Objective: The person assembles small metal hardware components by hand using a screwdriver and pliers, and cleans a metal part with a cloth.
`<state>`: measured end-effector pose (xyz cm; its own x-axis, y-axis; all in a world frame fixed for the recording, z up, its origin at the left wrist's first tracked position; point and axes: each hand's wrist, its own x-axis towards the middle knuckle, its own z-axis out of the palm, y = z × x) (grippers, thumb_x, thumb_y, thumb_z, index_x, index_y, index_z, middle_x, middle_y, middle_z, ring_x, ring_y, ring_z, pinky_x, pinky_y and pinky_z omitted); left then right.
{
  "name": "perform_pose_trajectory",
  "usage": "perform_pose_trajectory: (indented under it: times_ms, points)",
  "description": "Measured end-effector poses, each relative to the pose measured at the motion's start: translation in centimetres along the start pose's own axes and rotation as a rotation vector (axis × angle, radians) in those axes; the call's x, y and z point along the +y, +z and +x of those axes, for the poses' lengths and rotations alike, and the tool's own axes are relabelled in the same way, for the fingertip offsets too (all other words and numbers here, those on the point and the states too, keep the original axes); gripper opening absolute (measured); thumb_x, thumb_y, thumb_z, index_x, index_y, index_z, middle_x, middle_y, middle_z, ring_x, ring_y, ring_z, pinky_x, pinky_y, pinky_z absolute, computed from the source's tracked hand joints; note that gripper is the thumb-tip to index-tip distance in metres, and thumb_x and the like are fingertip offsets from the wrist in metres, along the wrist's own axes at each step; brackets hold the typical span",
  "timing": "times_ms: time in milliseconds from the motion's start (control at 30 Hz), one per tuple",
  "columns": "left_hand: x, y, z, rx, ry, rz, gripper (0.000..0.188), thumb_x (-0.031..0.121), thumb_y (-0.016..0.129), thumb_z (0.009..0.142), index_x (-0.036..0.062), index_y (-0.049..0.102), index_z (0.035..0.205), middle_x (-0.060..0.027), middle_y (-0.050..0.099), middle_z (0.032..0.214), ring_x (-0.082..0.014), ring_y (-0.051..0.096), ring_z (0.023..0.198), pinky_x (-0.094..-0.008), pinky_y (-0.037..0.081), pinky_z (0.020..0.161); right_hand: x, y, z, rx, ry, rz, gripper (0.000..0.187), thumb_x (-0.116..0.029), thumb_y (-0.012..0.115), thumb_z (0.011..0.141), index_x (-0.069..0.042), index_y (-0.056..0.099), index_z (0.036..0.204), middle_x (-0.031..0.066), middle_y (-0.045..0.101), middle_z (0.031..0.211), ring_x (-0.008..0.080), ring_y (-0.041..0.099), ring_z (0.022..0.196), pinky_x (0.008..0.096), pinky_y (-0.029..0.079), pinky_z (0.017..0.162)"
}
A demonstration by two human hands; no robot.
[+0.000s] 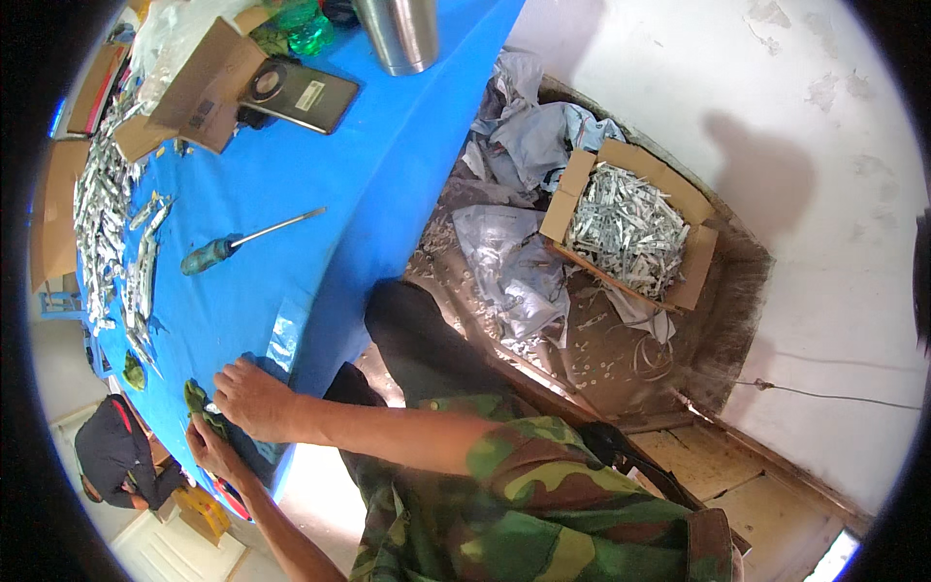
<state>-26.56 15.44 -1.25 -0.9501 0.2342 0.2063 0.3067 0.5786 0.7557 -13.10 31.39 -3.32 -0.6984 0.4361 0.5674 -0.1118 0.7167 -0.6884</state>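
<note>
My left hand (pixel 213 451) is closed at the near edge of the blue-covered table, fingers against a small crumpled green thing (pixel 195 396) whose kind I cannot tell. Just to the right, my right hand (pixel 254 403) has its fingers curled in; whatever they hold, if anything, is hidden. Some dark blue material (pixel 254 451) lies beneath the hands. Farther off on the table rests a screwdriver (pixel 207 256) with a blue-green handle. A similar green piece (pixel 134 371) sits to the left. Along the left side runs a heap of thin silvery-white strips (pixel 100 218).
An open cardboard box (pixel 199 82), a dark phone (pixel 303 97) and a steel tumbler (pixel 402 34) stand at the far end. On the floor right, another cardboard box (pixel 572 194) holds many strips beside grey plastic bags (pixel 524 145). A co-worker (pixel 112 451) bends at lower left.
</note>
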Motion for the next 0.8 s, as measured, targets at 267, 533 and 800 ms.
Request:
perform_pose_trajectory:
  times_ms: [267,533,800]
  points:
    - [-3.8,-1.6,1.7,0.002,-0.149,-0.103,0.043,0.035,0.064,0.11,-0.003,0.071,0.128,-0.0096,0.071,0.115,-0.0173,0.061,0.097,-0.0323,0.053,0.088,-0.6,1.1,0.1,-0.019,0.048,0.039,0.013,-0.015,0.065,0.085,-0.004,0.068,0.08,0.0095,0.06,0.089,0.0255,0.058,0.096,0.0407,0.044,0.088]
    - [-3.2,-1.1,1.4,0.0,-0.076,-0.066,0.045,0.037,0.063,0.109,-0.0042,0.07,0.125,-0.01,0.07,0.111,-0.0183,0.062,0.096,-0.0339,0.053,0.088,-0.7,1.8,0.1,0.011,0.069,0.019,0.016,-0.018,0.063,0.092,-0.005,0.067,0.082,0.0092,0.058,0.09,0.025,0.056,0.096,0.0409,0.043,0.089]
    - [-2.4,-0.7,1.9,-0.002,-0.025,0.065,0.049,0.042,0.062,0.109,-0.0054,0.071,0.118,-0.0076,0.068,0.1,-0.0174,0.057,0.089,-0.0344,0.05,0.081,-0.5,2.2,0.5,0.013,0.065,-0.09,0.019,-0.02,0.063,0.09,-0.006,0.068,0.077,0.0084,0.059,0.091,0.0245,0.057,0.098,0.0398,0.044,0.09]
